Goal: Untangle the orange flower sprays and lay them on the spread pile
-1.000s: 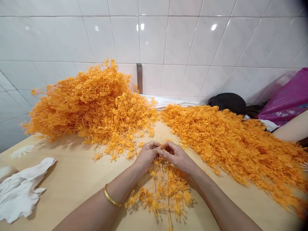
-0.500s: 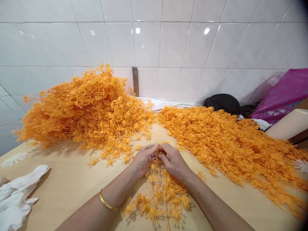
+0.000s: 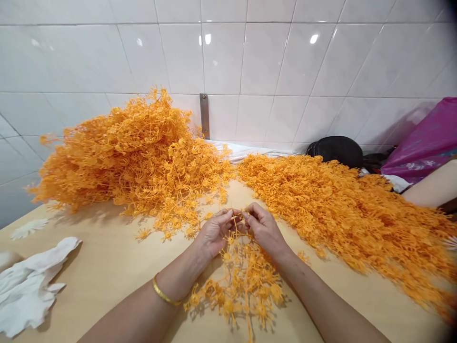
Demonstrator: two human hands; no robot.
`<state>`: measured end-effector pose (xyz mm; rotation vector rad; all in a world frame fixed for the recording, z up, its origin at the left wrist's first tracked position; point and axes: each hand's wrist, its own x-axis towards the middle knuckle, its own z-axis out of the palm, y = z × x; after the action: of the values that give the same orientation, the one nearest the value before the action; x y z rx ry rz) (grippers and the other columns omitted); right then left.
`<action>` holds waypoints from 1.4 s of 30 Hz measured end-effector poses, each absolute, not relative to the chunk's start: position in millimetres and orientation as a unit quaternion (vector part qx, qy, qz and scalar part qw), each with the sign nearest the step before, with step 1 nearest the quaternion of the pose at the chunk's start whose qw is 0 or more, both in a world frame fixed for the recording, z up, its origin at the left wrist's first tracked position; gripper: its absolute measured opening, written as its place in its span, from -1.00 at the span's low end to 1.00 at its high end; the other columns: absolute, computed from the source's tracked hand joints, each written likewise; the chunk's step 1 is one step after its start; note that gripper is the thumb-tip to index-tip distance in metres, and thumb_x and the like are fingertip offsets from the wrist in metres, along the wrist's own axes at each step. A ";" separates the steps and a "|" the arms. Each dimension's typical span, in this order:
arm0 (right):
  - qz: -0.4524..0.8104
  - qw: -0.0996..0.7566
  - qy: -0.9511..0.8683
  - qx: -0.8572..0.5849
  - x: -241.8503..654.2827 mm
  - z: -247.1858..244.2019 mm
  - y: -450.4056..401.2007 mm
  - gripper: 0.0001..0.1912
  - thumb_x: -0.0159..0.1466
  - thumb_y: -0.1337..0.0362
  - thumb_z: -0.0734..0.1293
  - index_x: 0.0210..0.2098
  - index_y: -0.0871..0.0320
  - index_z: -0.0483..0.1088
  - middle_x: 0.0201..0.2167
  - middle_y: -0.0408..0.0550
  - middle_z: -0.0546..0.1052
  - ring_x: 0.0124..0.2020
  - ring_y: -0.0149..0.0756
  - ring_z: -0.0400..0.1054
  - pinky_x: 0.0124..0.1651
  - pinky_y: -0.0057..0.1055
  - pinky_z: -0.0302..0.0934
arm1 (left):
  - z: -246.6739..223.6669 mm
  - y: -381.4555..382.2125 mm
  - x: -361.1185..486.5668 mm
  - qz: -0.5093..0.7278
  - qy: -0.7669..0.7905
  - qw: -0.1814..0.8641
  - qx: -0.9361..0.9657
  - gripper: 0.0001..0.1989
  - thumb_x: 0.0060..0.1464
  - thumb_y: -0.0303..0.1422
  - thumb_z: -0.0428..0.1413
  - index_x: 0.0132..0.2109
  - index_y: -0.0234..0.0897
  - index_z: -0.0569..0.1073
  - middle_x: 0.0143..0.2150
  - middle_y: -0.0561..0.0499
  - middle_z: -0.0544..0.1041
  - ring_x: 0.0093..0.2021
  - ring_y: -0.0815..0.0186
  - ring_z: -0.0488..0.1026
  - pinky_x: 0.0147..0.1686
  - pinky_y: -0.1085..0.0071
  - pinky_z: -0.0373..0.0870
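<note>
Between my two hands is an orange artificial flower spray [image 3: 246, 281], its small spiky heads spread over the table toward me. My left hand [image 3: 216, 232], with a gold bangle on its wrist, pinches the thin stems at the top of the spray. Just to the right, my right hand [image 3: 262, 228] pinches a stem end of the same spray between thumb and finger. A short stretch of stem shows between the fingertips. Exactly how the stems cross there is too small to make out.
A tall heap of orange sprays [image 3: 124, 157] stands at the left, and a lower heap [image 3: 342, 209] runs along the right. White cloth [image 3: 32, 286] lies at the near left. Against the tiled wall sit a black case [image 3: 335, 150] and a purple bag [image 3: 424, 138].
My right hand has moved slightly up and right, so the fingertips of the two hands are further apart. The view has shifted a little. Both hands still pinch the spray.
</note>
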<state>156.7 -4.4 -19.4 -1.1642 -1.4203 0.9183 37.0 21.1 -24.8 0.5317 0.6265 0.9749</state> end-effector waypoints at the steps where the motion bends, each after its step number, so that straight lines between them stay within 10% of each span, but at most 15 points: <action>1: 0.377 0.530 -0.578 -0.492 156.1 -18.7 -3.5 -0.87 0.13 0.25 0.18 -0.52 0.14 0.19 -0.61 -0.24 0.26 -0.57 -0.46 0.16 -0.52 -0.52 0.07 | -24.2 20.2 38.5 0.452 0.286 0.808 0.247 -0.96 -0.13 -0.48 0.13 -0.43 -0.36 0.41 -0.39 0.00 0.46 -0.39 0.38 0.40 -0.37 0.45 0.32; 9: 0.132 0.647 -0.402 -0.634 223.3 -11.6 24.0 -0.84 0.12 0.17 0.16 -0.43 0.14 0.21 -0.67 -0.24 0.22 -0.63 -0.41 0.15 -0.53 -0.46 0.09 | -23.5 19.7 33.6 0.470 0.306 0.798 0.219 -0.95 -0.10 -0.50 0.09 -0.47 -0.37 0.37 -0.54 0.06 0.39 -0.51 0.44 0.37 -0.44 0.49 0.34; 16: -0.055 0.422 -0.665 -0.614 216.8 -13.1 14.9 -0.73 0.13 0.33 0.16 -0.19 0.14 0.35 -0.07 0.09 0.26 -0.07 -0.14 0.15 -0.06 -0.20 0.05 | -20.9 24.0 28.4 0.456 0.328 0.797 0.222 -0.96 -0.05 -0.47 0.05 -0.40 -0.38 0.37 -0.62 0.10 0.30 -0.60 0.47 0.32 -0.59 0.56 0.26; 24: -0.078 0.168 -0.815 -0.549 213.6 -14.8 2.3 -0.84 0.17 0.24 0.20 -0.30 0.05 0.39 -0.03 -0.06 0.29 0.00 -0.09 0.00 -0.08 -0.15 -0.06 | -18.0 24.1 21.9 0.422 0.285 0.831 0.224 -0.83 0.03 -0.44 -0.05 -0.49 -0.38 0.31 -0.66 0.08 0.23 -0.61 0.47 0.27 -0.58 0.56 0.25; 29: -0.191 0.227 -0.707 -0.643 224.8 -13.9 8.1 -0.84 0.17 0.35 0.17 -0.33 0.13 0.38 -0.09 0.04 0.33 -0.06 -0.07 0.05 -0.15 -0.17 -0.07 | -18.6 22.6 22.9 0.412 0.302 0.817 0.268 -0.86 0.01 -0.41 0.00 -0.45 -0.38 0.35 -0.74 0.12 0.15 -0.56 0.41 0.32 -0.54 0.53 0.28; 36: -0.033 0.436 -0.726 -0.530 204.2 -4.2 1.6 -0.82 0.21 0.31 0.13 -0.47 0.16 0.30 -0.46 -0.06 0.39 -0.35 -0.29 0.20 -0.25 -0.35 0.06 | -23.3 23.1 28.5 0.443 0.304 0.794 0.283 -0.96 -0.05 -0.49 0.05 -0.42 -0.37 0.37 -0.64 0.05 0.36 -0.48 0.39 0.41 -0.42 0.50 0.31; 42: 0.072 0.337 -0.815 -0.466 169.8 -2.1 -16.1 -0.72 -0.01 0.14 0.36 -0.40 0.16 0.26 -0.42 -0.08 0.36 -0.36 -0.28 0.19 -0.30 -0.36 0.07 | -25.3 24.4 29.8 0.465 0.283 0.789 0.283 -0.95 -0.12 -0.55 0.09 -0.44 -0.36 0.36 -0.59 0.05 0.39 -0.55 0.48 0.35 -0.46 0.55 0.28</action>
<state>169.8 -16.1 -2.1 -1.2156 -2.1240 0.1877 29.8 24.4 -25.3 0.6103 0.6099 1.0021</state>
